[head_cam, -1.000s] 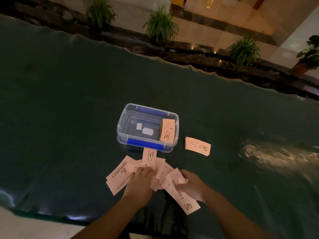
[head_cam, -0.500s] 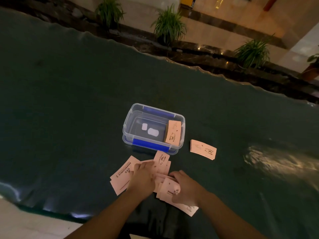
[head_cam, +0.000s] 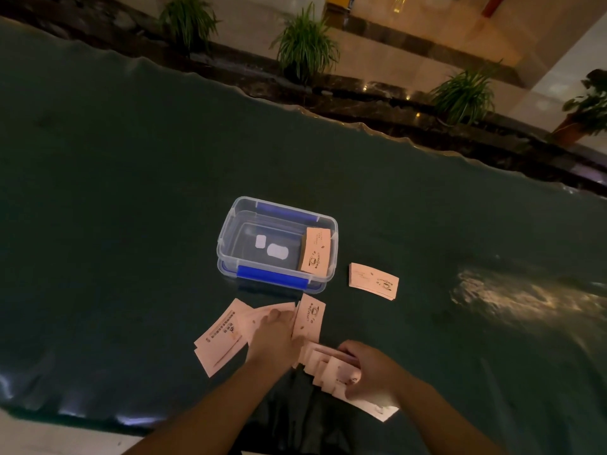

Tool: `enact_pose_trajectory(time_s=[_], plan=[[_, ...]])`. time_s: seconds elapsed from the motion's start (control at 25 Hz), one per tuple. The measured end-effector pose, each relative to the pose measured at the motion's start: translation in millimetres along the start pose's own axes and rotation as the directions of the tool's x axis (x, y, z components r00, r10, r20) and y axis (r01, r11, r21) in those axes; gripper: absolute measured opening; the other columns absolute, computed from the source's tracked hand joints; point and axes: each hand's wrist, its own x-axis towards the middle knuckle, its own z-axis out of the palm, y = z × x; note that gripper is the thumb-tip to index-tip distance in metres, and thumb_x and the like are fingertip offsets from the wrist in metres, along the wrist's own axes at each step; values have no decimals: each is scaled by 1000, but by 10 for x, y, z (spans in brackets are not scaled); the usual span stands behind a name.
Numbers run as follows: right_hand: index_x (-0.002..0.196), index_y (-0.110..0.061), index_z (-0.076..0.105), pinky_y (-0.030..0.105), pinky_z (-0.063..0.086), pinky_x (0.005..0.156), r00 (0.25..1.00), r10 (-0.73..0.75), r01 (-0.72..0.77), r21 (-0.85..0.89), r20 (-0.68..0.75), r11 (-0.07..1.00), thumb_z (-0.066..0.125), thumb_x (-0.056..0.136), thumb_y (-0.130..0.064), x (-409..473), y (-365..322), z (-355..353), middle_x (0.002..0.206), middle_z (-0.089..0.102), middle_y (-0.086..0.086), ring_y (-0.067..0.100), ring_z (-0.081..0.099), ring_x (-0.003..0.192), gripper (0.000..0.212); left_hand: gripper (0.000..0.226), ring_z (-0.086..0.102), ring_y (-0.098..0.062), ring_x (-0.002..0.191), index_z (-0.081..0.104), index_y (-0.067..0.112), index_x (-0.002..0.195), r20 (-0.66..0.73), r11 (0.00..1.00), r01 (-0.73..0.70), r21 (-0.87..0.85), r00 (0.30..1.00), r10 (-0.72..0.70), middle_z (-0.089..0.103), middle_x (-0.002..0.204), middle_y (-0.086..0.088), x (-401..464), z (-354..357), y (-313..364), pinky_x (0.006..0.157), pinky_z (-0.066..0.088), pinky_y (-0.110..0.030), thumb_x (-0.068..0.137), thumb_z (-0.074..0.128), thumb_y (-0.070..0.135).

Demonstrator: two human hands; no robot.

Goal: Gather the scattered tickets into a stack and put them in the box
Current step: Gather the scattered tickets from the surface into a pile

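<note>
A clear plastic box (head_cam: 230, 231) with blue latches sits on the dark green table, a small stack of pink tickets (head_cam: 316, 254) leaning at its right end. Another small stack (head_cam: 372, 280) lies on the table right of the box. In front of the box, several pink tickets (head_cam: 223, 336) are fanned out. My left hand (head_cam: 274, 336) presses flat on the fanned tickets. My right hand (head_cam: 371, 369) grips a bunch of overlapped tickets (head_cam: 328, 366) near the table's front edge.
The green glossy tabletop (head_cam: 131, 208) stretches wide to the left and right of the box. Its near edge (head_cam: 82, 415) runs just below my hands. Potted plants (head_cam: 305, 44) line a ledge beyond the far edge.
My right hand has pulled the right-hand tickets together into a tighter bunch. My left hand slid up over the fanned tickets and one ticket now lies just below the box.
</note>
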Motion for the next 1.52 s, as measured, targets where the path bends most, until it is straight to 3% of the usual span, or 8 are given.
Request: enact_pose_trajectory(time_s=[0.32,0.48,0.64,0.84,0.96,1.2,1.36,1.52], plan=[[126,-46,53,30,50,89,992,-115,122,-270,41,955,79,74,-29,58,-69,-222,124,59,-16,10,56,112,61,62,30,-26,149,45,41,155,139,946,-234,226,968,207,37,162,4,-26,-9,73,123,32,-50,98,65,27],[155,-33,40,42,43,111,969,-212,246,-469,125,848,80,80,-20,253,-274,-384,163,36,-9,21,39,142,85,57,35,-23,148,46,39,152,200,939,-293,180,946,257,48,158,7,-3,-26,26,124,28,-48,99,66,31],[161,-30,33,53,29,124,953,-199,295,-563,227,772,85,82,-23,430,-437,-488,175,22,-5,24,18,159,95,61,40,-20,148,43,34,153,151,946,-247,209,964,219,47,159,4,52,-4,-42,128,26,-45,98,68,35],[155,-28,42,51,28,125,953,-207,301,-644,220,704,87,79,-33,496,-441,-535,164,39,1,28,29,154,89,68,37,-20,149,40,30,157,170,942,-231,244,966,193,44,162,2,78,8,-103,129,25,-43,96,70,27],[151,-33,42,39,47,109,981,-151,193,-482,126,855,83,74,-38,393,-224,-450,148,43,-4,20,48,132,88,64,42,-19,144,47,30,153,149,953,-214,215,971,185,47,158,1,38,9,-71,124,32,-41,94,73,24],[140,-34,46,39,51,104,995,88,-86,39,-53,996,84,72,-33,152,93,-223,134,52,-5,17,54,123,78,72,36,-27,149,40,24,155,109,978,-77,192,992,57,38,162,-6,-74,32,57,122,35,-45,92,75,22],[141,-19,53,25,55,73,976,215,-210,462,42,862,75,89,-10,46,88,-85,119,68,-3,12,68,99,57,54,43,-25,147,50,23,149,125,1000,20,-4,992,-19,43,160,-5,-118,-14,121,121,41,-45,98,67,26],[126,-15,65,52,61,87,945,315,-240,846,91,476,59,100,-4,-4,-32,142,113,80,15,36,76,103,29,11,62,-11,102,56,33,104,261,971,109,-215,964,-51,65,114,6,-208,-15,156,95,55,-37,96,62,38]])
